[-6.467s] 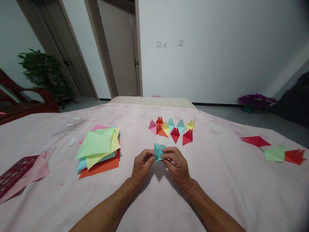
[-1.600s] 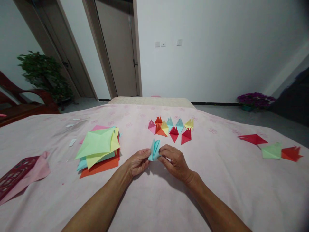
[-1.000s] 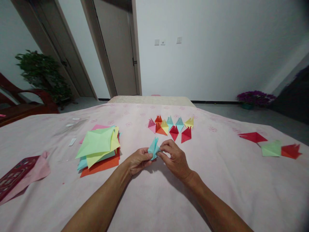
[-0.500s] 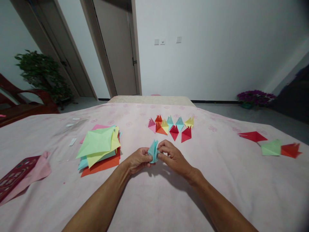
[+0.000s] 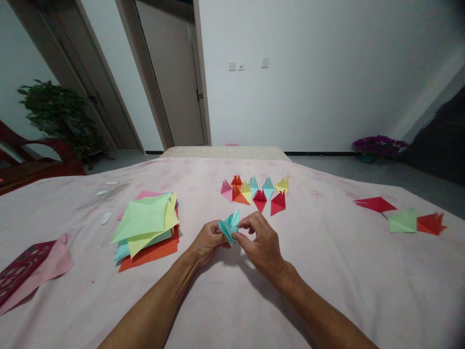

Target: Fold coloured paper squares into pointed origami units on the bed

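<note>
Left hand (image 5: 209, 241) and right hand (image 5: 262, 245) are brought together on one piece: the blue paper (image 5: 228, 227), held over the pink cloth (image 5: 223, 312) in front of the wearer. Left side of the paper is clamped between thumb and fingers of the left hand; right edge is pinched by thumb and forefinger of the right. Just changed: half a second ago the pleats were packed close and pointed up; now the flaps are spread, one tip turned out left, another raised toward upper right. Judged to be a fold opened for reshaping, so the piece is rated part-formed. Look: small, many-layered, edges fanned, creases crisp as far as can be seen; lower part is partly covered by fingers, exact fold can't be told. Farther out, a stack of coloured sheets (image 5: 141, 220) is left loosely squared on the left, and three separate folded pieces (image 5: 402, 221) are laid at far right. Beyond the hands, nine small folded shapes (image 5: 259, 199) are clustered, two of them in similar blue.
</note>
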Demonstrator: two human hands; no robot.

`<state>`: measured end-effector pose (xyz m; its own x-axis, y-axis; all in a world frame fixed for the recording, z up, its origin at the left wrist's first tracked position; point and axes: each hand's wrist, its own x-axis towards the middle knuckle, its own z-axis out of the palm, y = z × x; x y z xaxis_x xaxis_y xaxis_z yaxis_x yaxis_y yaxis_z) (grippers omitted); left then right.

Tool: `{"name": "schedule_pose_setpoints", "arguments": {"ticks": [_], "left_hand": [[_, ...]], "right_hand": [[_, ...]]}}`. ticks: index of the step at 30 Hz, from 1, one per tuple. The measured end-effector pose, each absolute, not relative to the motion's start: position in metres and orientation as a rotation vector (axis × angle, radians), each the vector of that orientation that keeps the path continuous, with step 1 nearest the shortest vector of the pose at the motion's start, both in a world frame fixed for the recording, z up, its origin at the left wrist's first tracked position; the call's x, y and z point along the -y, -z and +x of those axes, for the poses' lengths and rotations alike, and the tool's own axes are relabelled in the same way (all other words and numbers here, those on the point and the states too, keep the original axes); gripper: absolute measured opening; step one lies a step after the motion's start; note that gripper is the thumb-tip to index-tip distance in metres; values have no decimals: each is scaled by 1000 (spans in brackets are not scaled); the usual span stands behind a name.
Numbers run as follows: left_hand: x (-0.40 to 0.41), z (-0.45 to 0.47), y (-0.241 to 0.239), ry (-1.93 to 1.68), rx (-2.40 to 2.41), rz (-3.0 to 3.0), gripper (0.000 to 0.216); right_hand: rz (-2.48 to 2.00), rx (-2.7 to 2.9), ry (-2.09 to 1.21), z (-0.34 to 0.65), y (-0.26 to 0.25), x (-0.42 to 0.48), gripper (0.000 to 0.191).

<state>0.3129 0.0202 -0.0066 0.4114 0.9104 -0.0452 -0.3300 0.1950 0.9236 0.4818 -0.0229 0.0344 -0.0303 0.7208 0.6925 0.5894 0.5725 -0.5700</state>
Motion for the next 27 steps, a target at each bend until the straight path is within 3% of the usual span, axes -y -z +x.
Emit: {"name": "schedule_pose_setpoints", "arguments": {"ticks": [6,11,15,27], "left_hand": [[-16,319,7,-1156,-733,978,39],[-11,326,4,-1298,-762,966,35],[-3,331,2,-1360,-846,1047,33],[0,330,-13,-1115,-678,936,39]], "right_hand": [[-940,1725,-56,479,-26,28,7],[-864,1729,18,478,-19,27,24],[-861,1689,16,476,-15,28,25],[-808,1799,88,498,-13,18,29]]}}
